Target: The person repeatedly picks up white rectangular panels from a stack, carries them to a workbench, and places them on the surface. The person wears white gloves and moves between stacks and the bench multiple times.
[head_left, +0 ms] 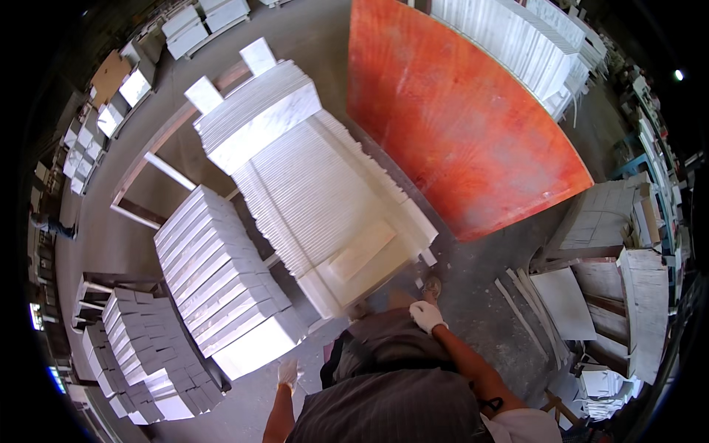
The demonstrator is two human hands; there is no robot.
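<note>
My left hand (288, 374), in a white glove, hangs low beside the nearest end of a row of white stone blocks (251, 347). Its fingers look extended and hold nothing visible. In front of my dark apron (399, 347) is my right hand (426, 316), also gloved in white, with its fingers curled and no object showing in it. Ahead of me stands a long row of thin, pale marble slabs (310, 184) packed on edge. A flat beige piece (362, 251) lies across their near end. Neither hand touches the slabs.
To the right of the slabs leans a large orange-red panel (458, 118), with white slabs (509, 44) behind it. Grey block stacks (155, 347) stand at left. Thin strips (528, 310) and a wooden crate (602, 288) are at right. A person (53, 225) is at the far left.
</note>
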